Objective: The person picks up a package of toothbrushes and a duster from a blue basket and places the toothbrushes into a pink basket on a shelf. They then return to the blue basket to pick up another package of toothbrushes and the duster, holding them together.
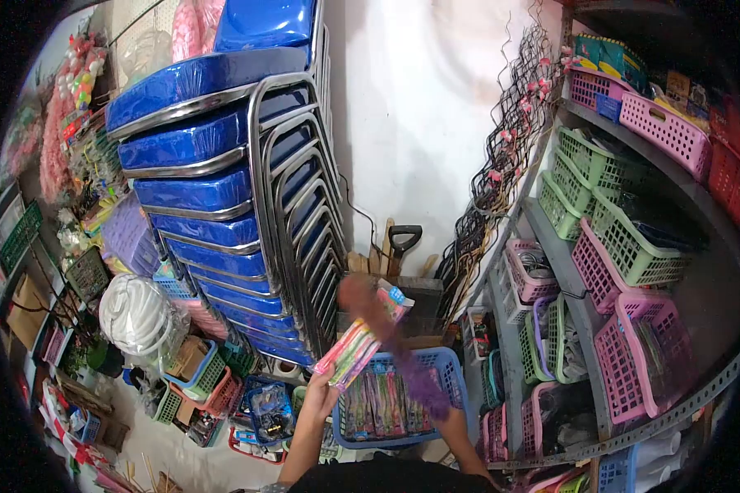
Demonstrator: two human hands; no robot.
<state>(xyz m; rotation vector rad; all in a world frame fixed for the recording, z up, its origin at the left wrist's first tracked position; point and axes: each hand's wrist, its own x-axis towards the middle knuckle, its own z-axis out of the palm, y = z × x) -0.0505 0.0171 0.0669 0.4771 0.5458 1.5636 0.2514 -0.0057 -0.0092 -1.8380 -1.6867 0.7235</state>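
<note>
With fingers of the left hand (320, 396) closed on its lower end, holds a bright striped packet (350, 352), tilted near the far left corner of a blue basket (399, 442) of similar packets (378, 404). With the right hand (452, 424), grips a blurred purple-and-brown duster-like object (418, 376) crossing before the packet's upper end. Has stacked blue chairs (197, 197) at left.

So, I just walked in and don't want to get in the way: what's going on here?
A person's left hand holds up some colourful plastic packets by a blue plastic basket. The right hand grips what looks like a purple-and-brown duster, blurred, its far end overlapping the packets; whether it touches them is unclear. Similar-looking packets lie in the basket.
</note>
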